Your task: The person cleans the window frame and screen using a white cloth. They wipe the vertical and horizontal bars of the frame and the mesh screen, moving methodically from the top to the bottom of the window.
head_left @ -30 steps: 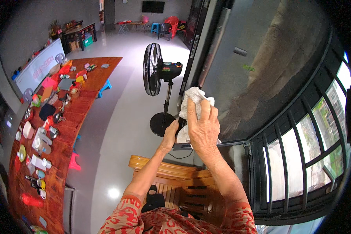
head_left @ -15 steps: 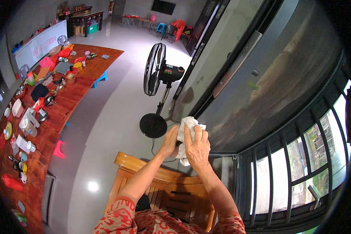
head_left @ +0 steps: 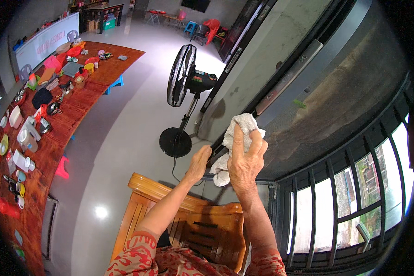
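A crumpled white cloth is under the fingers of my right hand, which presses it against the edge of a dark grey door. Part of the cloth hangs down beside that hand, and my index finger lies stretched along it. To the left, my left hand is closed at the lower part of the same door's dark edge, apart from the cloth. Its fingertips are partly hidden there. Above the cloth, a long metal lock plate runs along the door edge.
A black standing fan stands ahead, its round base on the grey floor. Below my forearms is a wooden slatted bench. Barred windows curve along the right. A long reddish wooden table at left carries many household items.
My right hand has moved up and to the right with the cloth, along the door edge. My left hand has come away from the cloth and sits lower. The view has shifted slightly.
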Demonstrator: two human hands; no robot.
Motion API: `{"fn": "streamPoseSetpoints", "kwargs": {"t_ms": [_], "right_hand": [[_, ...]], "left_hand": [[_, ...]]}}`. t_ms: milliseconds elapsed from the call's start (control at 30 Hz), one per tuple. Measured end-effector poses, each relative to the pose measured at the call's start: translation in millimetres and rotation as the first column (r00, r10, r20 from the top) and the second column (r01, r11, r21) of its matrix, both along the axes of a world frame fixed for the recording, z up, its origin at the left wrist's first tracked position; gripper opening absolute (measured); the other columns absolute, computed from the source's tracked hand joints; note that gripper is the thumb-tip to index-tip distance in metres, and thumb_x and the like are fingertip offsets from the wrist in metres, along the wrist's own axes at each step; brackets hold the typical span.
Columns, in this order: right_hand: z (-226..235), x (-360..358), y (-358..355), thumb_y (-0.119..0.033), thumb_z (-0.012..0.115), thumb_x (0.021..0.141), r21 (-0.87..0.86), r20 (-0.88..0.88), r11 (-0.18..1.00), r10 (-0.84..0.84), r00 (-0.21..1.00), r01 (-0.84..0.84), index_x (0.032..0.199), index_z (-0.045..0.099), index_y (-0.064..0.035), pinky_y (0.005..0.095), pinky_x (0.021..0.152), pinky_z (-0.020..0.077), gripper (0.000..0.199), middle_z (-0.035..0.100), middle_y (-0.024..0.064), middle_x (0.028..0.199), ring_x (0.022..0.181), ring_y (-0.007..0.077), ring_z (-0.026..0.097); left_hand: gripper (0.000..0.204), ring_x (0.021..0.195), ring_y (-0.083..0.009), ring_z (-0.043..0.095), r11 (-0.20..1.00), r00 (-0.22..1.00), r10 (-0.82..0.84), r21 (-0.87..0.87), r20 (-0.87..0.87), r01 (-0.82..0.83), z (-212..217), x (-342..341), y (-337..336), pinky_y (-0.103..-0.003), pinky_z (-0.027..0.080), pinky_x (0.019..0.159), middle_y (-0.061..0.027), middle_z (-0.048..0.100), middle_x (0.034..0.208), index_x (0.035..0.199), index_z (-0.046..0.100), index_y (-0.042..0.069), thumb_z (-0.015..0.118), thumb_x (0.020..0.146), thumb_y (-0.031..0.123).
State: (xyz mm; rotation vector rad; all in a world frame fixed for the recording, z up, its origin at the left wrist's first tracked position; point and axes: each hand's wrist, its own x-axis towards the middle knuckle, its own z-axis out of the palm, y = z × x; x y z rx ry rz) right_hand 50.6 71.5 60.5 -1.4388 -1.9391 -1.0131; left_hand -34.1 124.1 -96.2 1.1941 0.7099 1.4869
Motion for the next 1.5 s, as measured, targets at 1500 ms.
{"fn": "streamPoseSetpoints", "kwargs": {"t_ms": [1500], "right_hand": [[20,16,-19,0.003,0.056,0.075,0.052,0.077,0.982,0.180,0.981,-0.184,0.121,0.059,-0.0044,0.0393,0.097,0.0329,0.047,0.049,0.0115,0.134,0.127,0.0275,0.042]], "left_hand": [[0.070,0.088,-0.0281,0.055,0.699,0.606,0.692,0.570,-0.391,-0.431,7,-8,-36,-0.037,0.050,0.068,-0.0114,0.054,0.107,0.128,0.060,0.020,0.079,0.063,0.006]]}}
